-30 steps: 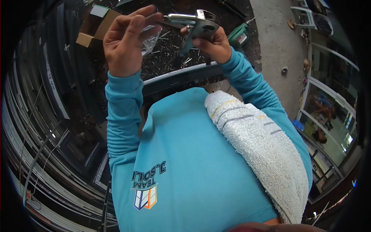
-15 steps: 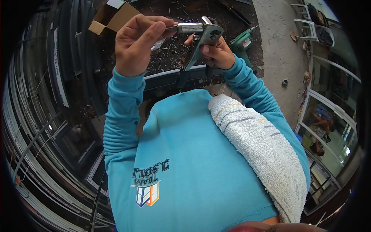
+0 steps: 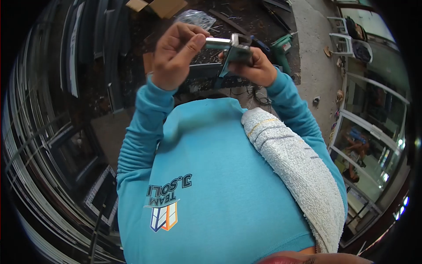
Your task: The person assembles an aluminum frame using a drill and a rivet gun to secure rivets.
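My right hand (image 3: 256,68) is closed around the green handles of a hand riveter (image 3: 234,52), held above the dark workbench with its silver barrel pointing left. Blur softens the riveter's head. At the barrel's tip my left hand (image 3: 176,57) is closed, thumb and fingers pinched together. A thin pin, like a rivet, shows between those fingers and the nose in the earlier view; now the fingertips mostly hide it. Behind the riveter, a clear plastic bag (image 3: 196,20) of thin pieces lies on the workbench (image 3: 228,11).
A green power drill (image 3: 281,50) lies beyond my right hand. An open cardboard box (image 3: 165,6) is at the bench's far left. Long dark metal profiles (image 3: 72,53) stand along the left. White chairs (image 3: 345,42) and glass panels (image 3: 373,110) line the right. A towel (image 3: 299,171) hangs over my shoulder.
Both hands and the riveter have come lower, toward my body, and my left hand has moved right, closer to the nose. The plastic bag is now more visible.
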Demonstrator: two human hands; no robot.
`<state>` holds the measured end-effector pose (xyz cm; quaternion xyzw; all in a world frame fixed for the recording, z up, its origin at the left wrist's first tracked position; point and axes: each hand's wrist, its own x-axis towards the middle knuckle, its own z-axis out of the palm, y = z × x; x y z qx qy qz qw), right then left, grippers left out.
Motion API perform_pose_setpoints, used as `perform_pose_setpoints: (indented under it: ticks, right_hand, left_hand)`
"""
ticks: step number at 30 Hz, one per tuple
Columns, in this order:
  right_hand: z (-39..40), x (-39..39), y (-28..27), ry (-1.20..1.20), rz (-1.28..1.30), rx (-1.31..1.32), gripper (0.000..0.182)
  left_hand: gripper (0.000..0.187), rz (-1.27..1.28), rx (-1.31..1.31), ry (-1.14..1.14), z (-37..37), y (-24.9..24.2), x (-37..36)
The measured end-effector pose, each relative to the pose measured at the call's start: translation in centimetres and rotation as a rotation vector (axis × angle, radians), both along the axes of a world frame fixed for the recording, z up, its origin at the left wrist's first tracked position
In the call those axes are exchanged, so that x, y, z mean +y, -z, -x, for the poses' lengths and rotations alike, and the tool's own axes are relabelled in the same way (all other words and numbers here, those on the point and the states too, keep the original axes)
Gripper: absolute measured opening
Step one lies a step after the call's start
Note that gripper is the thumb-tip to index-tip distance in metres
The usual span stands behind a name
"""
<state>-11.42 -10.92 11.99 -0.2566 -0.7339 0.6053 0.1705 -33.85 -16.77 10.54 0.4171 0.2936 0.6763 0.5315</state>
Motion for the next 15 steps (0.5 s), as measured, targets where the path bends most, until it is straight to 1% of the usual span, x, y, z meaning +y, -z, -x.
perform_pose_setpoints:
  ticks: [1, 2, 3, 4, 6, 7, 10, 11, 12, 13, 15]
  right_hand:
    - [0.6, -0.9, -2.7, -0.083, -0.077, -0.262, 0.042]
    - [1.2, -1.5, -4.2, -0.166, -0.164, -0.521, 0.045]
    - [1.5, -2.5, -3.3, -0.189, -0.342, -0.500, 0.050]
    - [2.2, -3.5, -2.7, -0.241, -0.313, -0.512, 0.047]
    - [3.9, -5.3, -1.4, -0.344, -0.264, -0.542, 0.042]
    - [4.1, -5.8, 1.1, -0.335, -0.245, -0.366, 0.040]
    - [6.4, -7.1, 4.3, -0.155, -0.098, -0.425, 0.035]
    - [7.4, -7.0, 4.9, -0.152, -0.041, -0.496, 0.034]
    - [8.2, -7.2, 5.6, -0.149, -0.032, -0.539, 0.036]
    - [9.0, -7.2, 6.4, -0.146, -0.028, -0.579, 0.038]
    - [10.4, -6.7, 7.6, -0.167, -0.034, -0.631, 0.042]
  left_hand:
    - [0.010, 0.116, -0.053, 0.037, -0.3, -0.4, -1.9]
    - [0.011, 0.256, -0.219, 0.112, -0.7, 1.9, -3.8]
    - [0.013, 0.401, -0.397, 0.162, -1.0, 4.2, -5.6]
    - [0.012, 0.456, -0.610, 0.239, -1.1, 6.4, -7.2]
    - [0.015, 0.657, -0.763, 0.311, -0.6, 7.9, -10.1]
    - [0.016, 0.650, -0.817, 0.301, 0.3, 8.6, -11.0]
    - [0.016, 0.744, -0.348, 0.001, 3.9, 10.5, -12.0]
    - [0.024, 0.675, 0.021, -0.189, 5.6, 12.3, -12.3]
    - [0.032, 0.592, 0.392, -0.368, 6.8, 13.8, -12.9]
    - [0.049, 0.522, 0.562, -0.337, 7.9, 12.7, -13.2]
    - [0.057, 0.259, 0.998, -0.328, 10.2, 15.1, -12.8]
